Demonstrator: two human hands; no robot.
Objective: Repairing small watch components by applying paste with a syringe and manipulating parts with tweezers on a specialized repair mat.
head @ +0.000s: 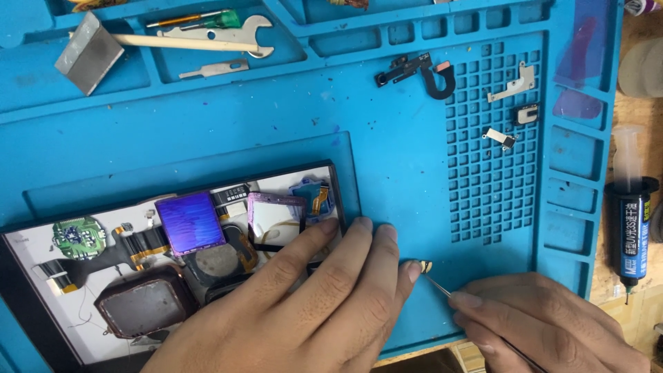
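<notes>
Gold-tipped small part lies near the mat's front edge, touching the left hand's fingertip; the right hand pinches tweezers whose tip reaches leftward to it.

My left hand flat on blue work mat, fingertips touching right edge of opened phone, which lies lower left with shields and flex cables exposed. My right hand pinches tweezers; tip holds small yellow-black part just beside left little finger. Black flex cable and small metal brackets on mat's grid area. Wrench, metal scraper in upper trays. Black glue syringe off mat, right.
</notes>
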